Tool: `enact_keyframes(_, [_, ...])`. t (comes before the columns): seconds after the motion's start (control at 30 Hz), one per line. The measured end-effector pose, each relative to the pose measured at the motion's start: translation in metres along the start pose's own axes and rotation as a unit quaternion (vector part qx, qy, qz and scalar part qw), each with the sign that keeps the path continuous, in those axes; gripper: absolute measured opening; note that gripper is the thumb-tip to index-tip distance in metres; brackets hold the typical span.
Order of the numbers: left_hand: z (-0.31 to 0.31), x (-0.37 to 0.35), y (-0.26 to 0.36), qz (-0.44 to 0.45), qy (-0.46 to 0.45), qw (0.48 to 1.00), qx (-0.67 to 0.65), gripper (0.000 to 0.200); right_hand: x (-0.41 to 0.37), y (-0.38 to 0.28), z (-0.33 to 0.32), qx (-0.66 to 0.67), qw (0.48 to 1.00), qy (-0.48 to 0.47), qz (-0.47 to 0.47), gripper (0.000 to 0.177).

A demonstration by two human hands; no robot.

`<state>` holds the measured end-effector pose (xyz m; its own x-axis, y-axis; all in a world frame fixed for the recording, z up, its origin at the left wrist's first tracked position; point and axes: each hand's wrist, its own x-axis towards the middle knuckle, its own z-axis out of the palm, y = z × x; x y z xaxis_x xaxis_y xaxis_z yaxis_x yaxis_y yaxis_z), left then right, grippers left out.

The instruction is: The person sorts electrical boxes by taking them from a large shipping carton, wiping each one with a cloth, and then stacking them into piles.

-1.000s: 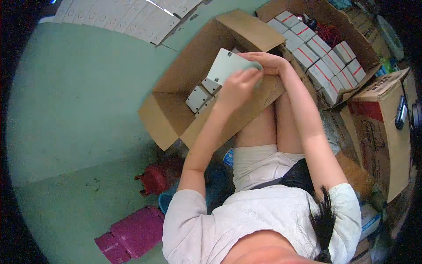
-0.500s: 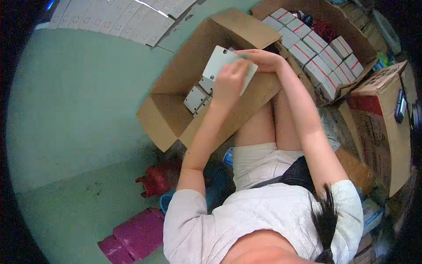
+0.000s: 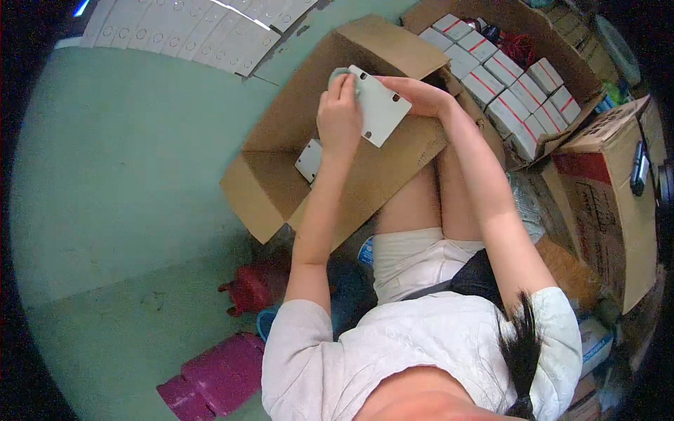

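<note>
A white rectangular plate (image 3: 382, 112) with dark slots near its corners is held up over an open cardboard box (image 3: 295, 133). My right hand (image 3: 421, 97) grips the plate by its far right edge; some of the fingers are hidden behind it. At the plate's left edge, my left hand (image 3: 339, 116) is closed on a grey-green cloth (image 3: 342, 73), which touches the plate's upper left corner. Inside the box lies another white slotted plate (image 3: 309, 160), partly covered by my left forearm.
To the right, a second box (image 3: 484, 119) holds several white cartons (image 3: 516, 119) with red stripes. Beyond it stands a cardboard carton (image 3: 597, 203) with a black device (image 3: 639, 168) on it. A red gas cylinder (image 3: 256, 288) and a purple one (image 3: 217, 375) stand at lower left.
My left hand with the cloth has moved left, from the middle of the plate to its edge. The plate has turned and shifted slightly right in my right hand.
</note>
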<state>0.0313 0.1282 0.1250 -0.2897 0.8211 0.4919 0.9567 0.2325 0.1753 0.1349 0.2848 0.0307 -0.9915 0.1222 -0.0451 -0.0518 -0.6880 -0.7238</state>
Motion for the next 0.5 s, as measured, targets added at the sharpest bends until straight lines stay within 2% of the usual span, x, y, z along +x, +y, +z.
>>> enact_keyframes(0.03, [-0.004,0.004,-0.001,-0.005,0.002,1.000,-0.005,0.041,-0.004,-0.002,0.005,-0.002,1.000,0.000,-0.001,0.062])
enact_keyframes(0.07, [-0.004,0.007,-0.003,-0.005,0.004,1.000,-0.006,0.041,-0.010,-0.002,0.009,-0.017,0.998,0.041,-0.036,0.058])
enact_keyframes(0.1, [-0.004,0.011,-0.006,-0.007,0.033,0.999,0.007,0.043,-0.015,-0.007,0.017,-0.033,0.994,0.082,-0.071,0.053])
enact_keyframes(0.13, [-0.003,0.014,-0.008,-0.009,0.061,0.998,0.020,0.044,-0.015,-0.006,0.014,-0.035,0.993,0.082,-0.072,0.053])
enact_keyframes(0.2, [-0.004,0.022,-0.008,-0.034,0.054,0.998,-0.003,0.045,-0.012,-0.001,0.009,-0.066,0.981,0.134,-0.124,0.062])
enact_keyframes(0.27, [-0.009,0.026,-0.004,-0.058,0.042,0.997,-0.024,0.045,-0.011,0.002,0.008,-0.038,0.982,0.105,-0.151,0.065])
enact_keyframes(0.4, [-0.015,0.027,0.019,-0.007,0.052,0.995,-0.084,0.044,-0.015,0.002,0.010,-0.022,0.978,0.034,-0.206,0.070])
enact_keyframes(0.5, [-0.022,0.021,0.028,0.023,0.020,0.994,-0.108,0.046,-0.020,0.002,0.012,-0.071,0.982,0.058,-0.165,0.071])
